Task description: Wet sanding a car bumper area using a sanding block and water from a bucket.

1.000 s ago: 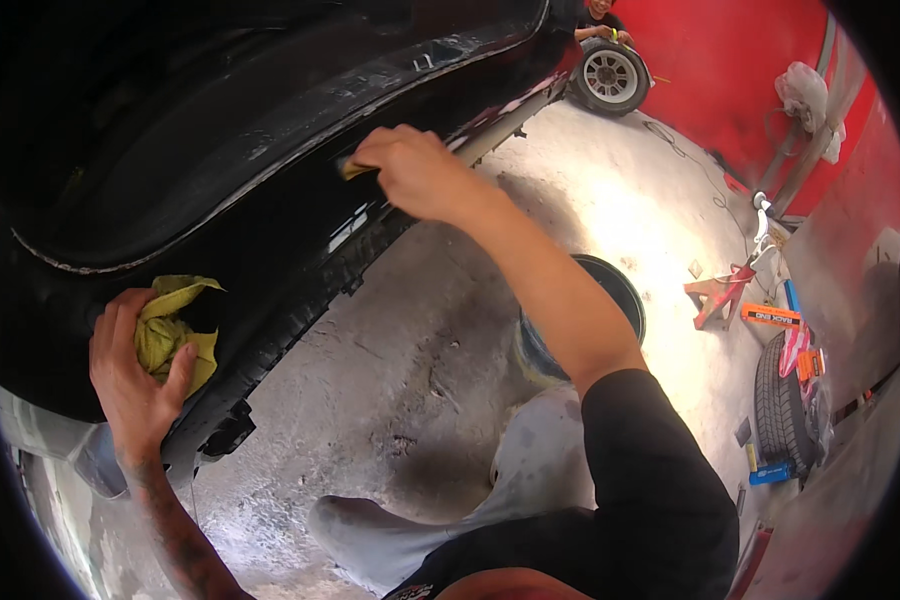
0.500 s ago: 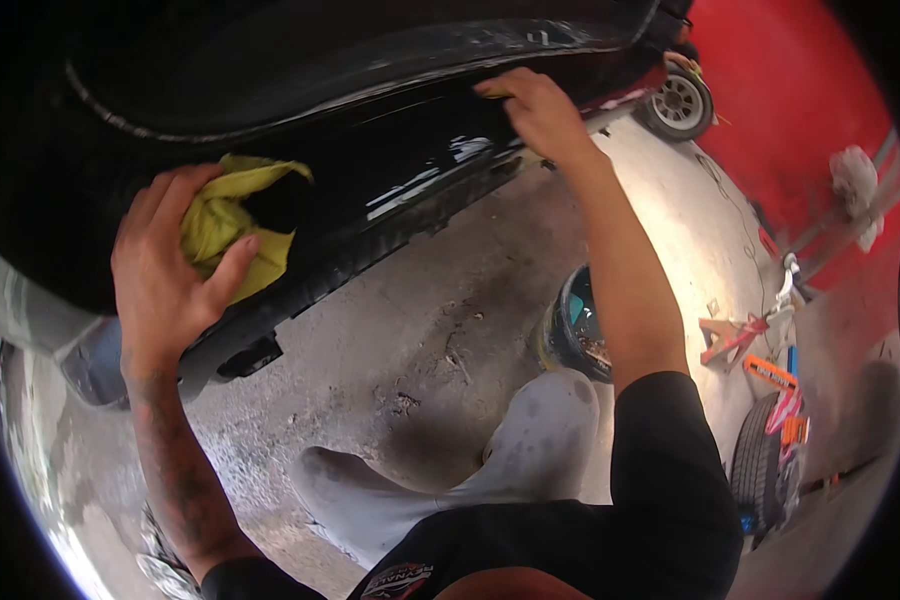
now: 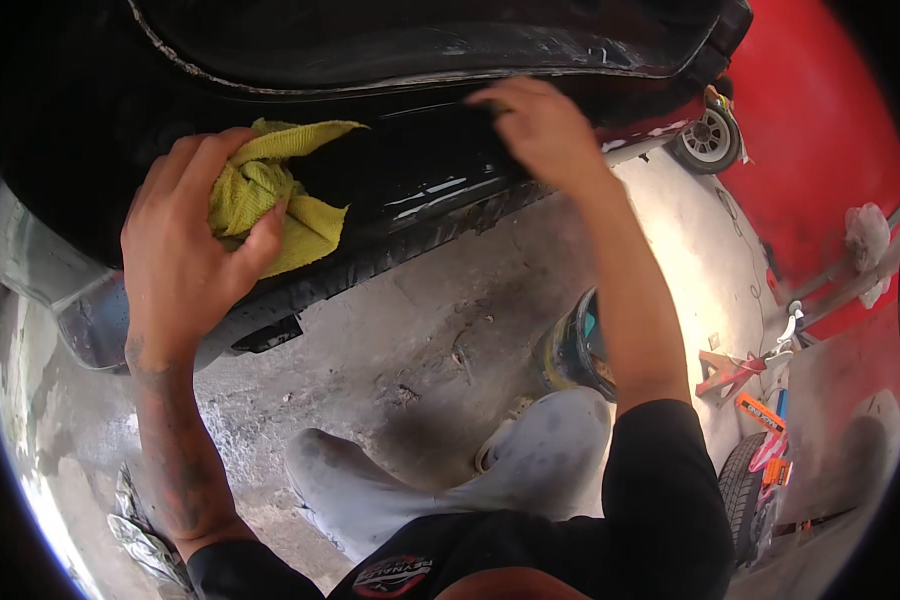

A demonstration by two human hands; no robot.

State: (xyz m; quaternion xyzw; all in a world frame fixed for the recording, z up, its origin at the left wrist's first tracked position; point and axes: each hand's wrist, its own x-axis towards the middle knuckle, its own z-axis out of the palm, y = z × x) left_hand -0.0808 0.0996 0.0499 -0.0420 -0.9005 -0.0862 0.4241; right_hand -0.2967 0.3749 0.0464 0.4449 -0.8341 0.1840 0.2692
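My left hand (image 3: 185, 225) grips a crumpled yellow cloth (image 3: 265, 185) against a glossy black car body panel (image 3: 410, 150). Two loose corners of the cloth stick out to the right. My right hand (image 3: 535, 130) is on the same panel, farther right and a little higher, with fingers curled at its surface just below a curved seam (image 3: 390, 85) with a rough, pale edge. Whatever is under those fingertips is hidden. Pale streaks show on the black paint below the hands.
Concrete floor (image 3: 390, 330) lies under the panel. A dark bucket (image 3: 560, 350) stands by my right forearm. To the right are a red jack stand (image 3: 725, 370), orange boxes (image 3: 760, 410), a tyre (image 3: 740, 490) and a red wall (image 3: 810, 120). A wheel (image 3: 705, 140) sits past the panel's end.
My view has swung, so the panel lies flatter across it and both hands appear higher. The small yellowish piece earlier visible in my right fingers is now hidden; my left hand keeps the cloth.
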